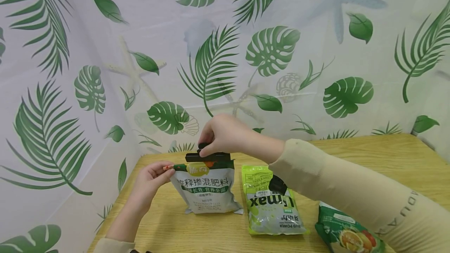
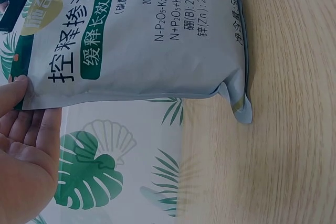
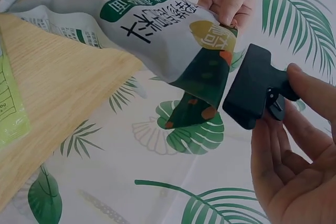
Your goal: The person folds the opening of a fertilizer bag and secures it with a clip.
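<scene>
Pinched between the thumb and fingers of the right hand (image 3: 296, 163), a black clip (image 3: 250, 85) hangs just beside the top edge of a white bag (image 1: 207, 190) upright on a wooden table (image 1: 369, 157); whether its jaws are parted is hard to tell; the left hand (image 1: 151, 184) pinches the bag's top corner; lime-green bag (image 1: 272, 216) nearby; a flattened mouth and level clip should seat best.

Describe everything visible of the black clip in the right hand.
The long, black, apparently plastic clip has a straight bar, protruding handles and a small hinge. The right hand pinches its handles, bar level, just above the top edge of an upright white-and-green bag, with a thin gap between. Its jaw opening is unclear.
</scene>
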The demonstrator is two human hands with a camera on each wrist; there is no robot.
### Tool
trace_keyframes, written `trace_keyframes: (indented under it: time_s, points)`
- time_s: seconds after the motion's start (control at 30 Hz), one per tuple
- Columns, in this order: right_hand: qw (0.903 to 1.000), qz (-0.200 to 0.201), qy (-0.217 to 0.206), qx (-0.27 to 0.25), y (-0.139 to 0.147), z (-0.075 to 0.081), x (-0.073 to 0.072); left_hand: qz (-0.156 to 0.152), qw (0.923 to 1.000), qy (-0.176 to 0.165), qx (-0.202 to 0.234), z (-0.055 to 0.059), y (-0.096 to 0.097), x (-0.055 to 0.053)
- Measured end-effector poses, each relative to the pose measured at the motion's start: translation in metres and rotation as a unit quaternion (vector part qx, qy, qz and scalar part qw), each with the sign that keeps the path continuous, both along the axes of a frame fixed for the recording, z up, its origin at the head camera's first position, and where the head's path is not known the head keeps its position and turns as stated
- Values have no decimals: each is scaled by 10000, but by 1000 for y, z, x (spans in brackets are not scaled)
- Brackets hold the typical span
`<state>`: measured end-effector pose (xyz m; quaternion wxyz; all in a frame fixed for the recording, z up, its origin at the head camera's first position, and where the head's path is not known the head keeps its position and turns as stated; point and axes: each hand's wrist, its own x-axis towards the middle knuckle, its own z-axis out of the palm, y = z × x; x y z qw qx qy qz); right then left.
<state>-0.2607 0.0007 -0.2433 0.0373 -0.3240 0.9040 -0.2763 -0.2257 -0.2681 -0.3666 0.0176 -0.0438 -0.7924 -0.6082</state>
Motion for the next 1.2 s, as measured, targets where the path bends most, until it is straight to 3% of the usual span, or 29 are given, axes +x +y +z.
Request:
trace_keyframes:
  time_s: [0.6, 1.2]
  points:
    - [9945, 189, 946, 419, -10, -8, 10, 15, 10000, 31, -89, 0, 0, -2]
    - [9965, 288, 776, -111, -13, -10, 12, -11, 10000, 76, -14, -2, 0, -1]
